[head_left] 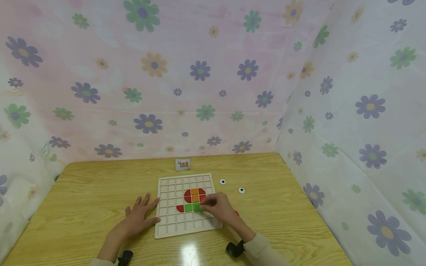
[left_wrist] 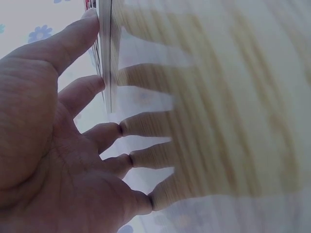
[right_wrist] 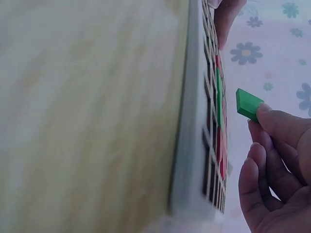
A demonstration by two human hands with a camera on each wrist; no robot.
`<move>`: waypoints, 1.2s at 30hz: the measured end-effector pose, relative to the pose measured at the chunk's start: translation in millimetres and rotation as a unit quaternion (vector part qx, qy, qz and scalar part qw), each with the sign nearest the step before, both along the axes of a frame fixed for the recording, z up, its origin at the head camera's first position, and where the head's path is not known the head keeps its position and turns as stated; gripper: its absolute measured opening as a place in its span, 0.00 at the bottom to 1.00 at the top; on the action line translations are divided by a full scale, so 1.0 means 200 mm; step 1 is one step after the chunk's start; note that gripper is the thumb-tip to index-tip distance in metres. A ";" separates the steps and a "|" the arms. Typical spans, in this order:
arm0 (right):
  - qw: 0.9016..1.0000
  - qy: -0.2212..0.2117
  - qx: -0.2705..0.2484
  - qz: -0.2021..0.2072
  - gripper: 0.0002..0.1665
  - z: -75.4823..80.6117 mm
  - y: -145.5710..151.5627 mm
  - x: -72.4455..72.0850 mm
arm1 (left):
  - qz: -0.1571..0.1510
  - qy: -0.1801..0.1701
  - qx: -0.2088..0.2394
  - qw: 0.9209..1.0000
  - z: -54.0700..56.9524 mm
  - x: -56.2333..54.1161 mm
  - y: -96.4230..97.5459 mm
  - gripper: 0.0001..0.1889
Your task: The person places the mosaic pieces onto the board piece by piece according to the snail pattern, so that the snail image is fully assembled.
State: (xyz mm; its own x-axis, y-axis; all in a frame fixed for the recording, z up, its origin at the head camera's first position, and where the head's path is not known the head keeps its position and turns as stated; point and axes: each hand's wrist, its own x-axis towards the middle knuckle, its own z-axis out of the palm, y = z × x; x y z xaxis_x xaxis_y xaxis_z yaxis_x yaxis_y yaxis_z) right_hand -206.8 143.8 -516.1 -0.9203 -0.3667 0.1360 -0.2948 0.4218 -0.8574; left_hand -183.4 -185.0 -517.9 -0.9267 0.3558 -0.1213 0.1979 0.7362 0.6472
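A square green tile is pinched between the thumb and fingers of my right hand, held just above the wooden grid board. On the board, a green tile sits beside a rounded red tile. Behind them, orange square tiles have rounded red tiles on both sides. My left hand rests on the table with fingers spread, its thumb and index fingertip at the board's left edge. My right hand hides some of the board's cells.
Two round eye pieces lie on the table right of the board. A small picture card lies behind it. Another red piece shows partly past my right hand. Flower-patterned cloth hangs behind and beside the table.
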 end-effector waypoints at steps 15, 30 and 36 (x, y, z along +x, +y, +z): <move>1.000 0.010 0.011 0.015 0.04 0.03 -0.26 -0.15 | 0.003 0.003 0.006 1.000 0.01 0.01 0.00 0.40; 0.998 -0.021 0.049 0.014 0.02 0.00 -0.34 -0.19 | 0.006 -0.006 0.013 1.000 0.02 0.02 0.00 0.40; 0.997 -0.026 0.071 0.023 0.03 0.01 -0.35 -0.20 | 0.006 -0.007 0.013 1.000 0.01 0.01 0.00 0.39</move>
